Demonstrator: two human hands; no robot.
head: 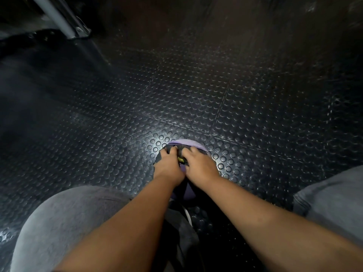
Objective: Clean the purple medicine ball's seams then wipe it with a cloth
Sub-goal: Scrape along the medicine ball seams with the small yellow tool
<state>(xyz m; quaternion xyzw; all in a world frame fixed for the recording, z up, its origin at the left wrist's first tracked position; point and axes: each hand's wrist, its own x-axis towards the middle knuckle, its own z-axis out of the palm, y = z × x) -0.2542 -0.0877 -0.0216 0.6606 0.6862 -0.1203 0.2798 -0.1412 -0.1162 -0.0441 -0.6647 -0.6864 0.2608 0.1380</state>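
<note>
Nearest the camera, the person's two knees, the left knee (pixel 68 222) and the right knee (pixel 330 197), bracket the work, and two bare forearms reach between them to the purple medicine ball (pixel 188 143), which sits on the studded floor (pixel 196 85) just ahead of the legs. The left hand (pixel 169 165) and the right hand (pixel 198 163) lie side by side on top of the ball, each with fingers curled into the dark cloth (pixel 169 148) draped over it, gripping the fabric against the surface. The likeliest trouble is the ball rolling away under this forward pressure, since nothing wedges it in place. The cloth could also bunch and slide over the seams without cleaning them. A small yellow-green object (pixel 180 159) shows between the hands (what it is, and which hand holds it, cannot be told) and might slip out. Counted: two knees, two hands, one ball, one cloth, one yellow-green object, and, far off at the upper left, one grey metal post (pixel 59 18) standing on the floor.
</note>
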